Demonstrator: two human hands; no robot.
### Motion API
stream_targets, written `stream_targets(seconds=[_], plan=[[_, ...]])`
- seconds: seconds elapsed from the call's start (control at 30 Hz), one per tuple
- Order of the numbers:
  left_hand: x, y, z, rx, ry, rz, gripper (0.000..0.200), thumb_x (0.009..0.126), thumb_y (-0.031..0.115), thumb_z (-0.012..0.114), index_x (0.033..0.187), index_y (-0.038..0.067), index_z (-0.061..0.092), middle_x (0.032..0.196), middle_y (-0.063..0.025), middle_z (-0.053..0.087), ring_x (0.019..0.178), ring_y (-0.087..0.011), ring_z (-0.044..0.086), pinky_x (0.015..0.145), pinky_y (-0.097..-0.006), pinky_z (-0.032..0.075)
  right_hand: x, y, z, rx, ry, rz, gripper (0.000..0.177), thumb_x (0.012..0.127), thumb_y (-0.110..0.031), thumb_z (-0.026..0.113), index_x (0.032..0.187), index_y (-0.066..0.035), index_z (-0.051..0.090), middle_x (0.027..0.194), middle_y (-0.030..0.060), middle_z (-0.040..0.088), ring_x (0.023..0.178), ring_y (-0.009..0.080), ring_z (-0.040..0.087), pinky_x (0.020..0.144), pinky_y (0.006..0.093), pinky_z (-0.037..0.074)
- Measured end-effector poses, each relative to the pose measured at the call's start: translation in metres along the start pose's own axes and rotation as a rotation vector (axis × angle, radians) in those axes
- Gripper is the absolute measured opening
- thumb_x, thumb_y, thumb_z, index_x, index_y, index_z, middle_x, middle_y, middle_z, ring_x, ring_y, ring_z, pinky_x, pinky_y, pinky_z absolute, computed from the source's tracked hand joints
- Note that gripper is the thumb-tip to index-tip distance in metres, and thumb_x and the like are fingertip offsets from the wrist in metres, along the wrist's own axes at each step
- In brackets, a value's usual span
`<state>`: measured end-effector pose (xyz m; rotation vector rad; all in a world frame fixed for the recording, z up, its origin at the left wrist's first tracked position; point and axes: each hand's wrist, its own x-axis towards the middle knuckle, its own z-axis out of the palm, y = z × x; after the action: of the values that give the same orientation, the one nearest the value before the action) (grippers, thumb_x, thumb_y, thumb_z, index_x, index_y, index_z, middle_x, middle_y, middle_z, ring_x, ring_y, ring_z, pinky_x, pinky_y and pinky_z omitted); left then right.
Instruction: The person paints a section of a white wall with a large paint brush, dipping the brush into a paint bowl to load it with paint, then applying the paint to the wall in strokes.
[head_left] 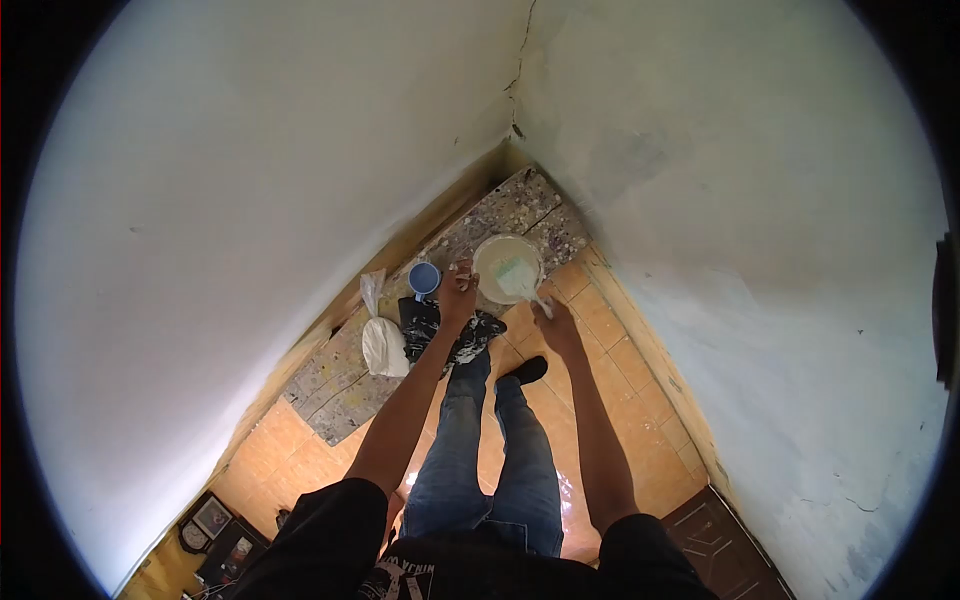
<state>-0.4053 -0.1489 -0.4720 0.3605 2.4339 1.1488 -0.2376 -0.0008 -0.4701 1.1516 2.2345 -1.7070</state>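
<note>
Viewed from above, the right hand [557,328] is closed around the pale handle of a brush [518,278], whose wide, light green head lies inside a round bucket [500,240] of whitish paint. The bucket stands on the floor in the corner where the two walls meet. The left hand [458,293] sits at the bucket's left rim with its fingers curled; we cannot tell whether it grips the rim or only rests against it. Just left of this hand stands a blue cup [424,279], its mouth facing up. Below the cup lies a dark, paint-marked cloth [425,322], and beside that a white sack [384,347] with a crumpled bit of clear plastic [372,290] above it. All of these rest on a speckled sheet [340,390] spread along the foot of the left wall [250,180] and into the corner. The rest of the floor is orange tile [620,400]. We see the person's legs in blue jeans [500,470], with one dark foot [527,370] set between the two forearms. The right wall [760,200] is pale and patchy, and a thin crack [518,80] runs down the corner seam. Far down at the lower left — well apart from the hands — lie a small clock [193,537] and a framed picture [212,516].
</note>
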Motion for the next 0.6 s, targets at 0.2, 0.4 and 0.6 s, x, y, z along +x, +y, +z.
stream_targets(seconds=[0.2,0.4,0.6], plan=[[0.005,-0.059,0.016,-0.174,-0.004,-0.022,0.021,0.090,0.012,0.065,0.110,0.004,0.064,0.104,-0.0126,0.066,0.093,-0.0210,0.063,0.080,-0.0343,0.051,-0.080,-0.047,-0.010,0.564,-0.122,0.169,0.030,0.103,-0.028,0.050,0.126,-0.009,0.043,0.067,-0.0053,0.044,0.054,0.0030,0.040,0.047,0.0193,0.033],[-0.010,-0.052,-0.025,-0.154,-0.043,0.205,0.016,0.092,0.017,0.060,0.097,0.002,0.062,0.091,-0.0097,0.064,0.087,-0.0258,0.062,0.085,-0.0379,0.047,-0.163,-0.125,-0.059,0.670,0.101,-0.063,0.022,0.106,-0.025,0.043,0.120,-0.007,0.042,0.067,-0.0050,0.036,0.056,0.0042,0.036,0.049,0.0203,0.032],[-0.059,0.033,-0.076,-0.254,-0.232,0.213,0.016,0.098,0.015,0.057,0.093,0.001,0.063,0.087,-0.0057,0.066,0.084,-0.0142,0.060,0.078,-0.0325,0.048,-0.257,-0.224,-0.145,0.707,0.320,-0.195,0.020,0.106,-0.028,0.041,0.110,-0.008,0.043,0.071,-0.0029,0.040,0.060,0.0046,0.037,0.052,0.0207,0.034]])
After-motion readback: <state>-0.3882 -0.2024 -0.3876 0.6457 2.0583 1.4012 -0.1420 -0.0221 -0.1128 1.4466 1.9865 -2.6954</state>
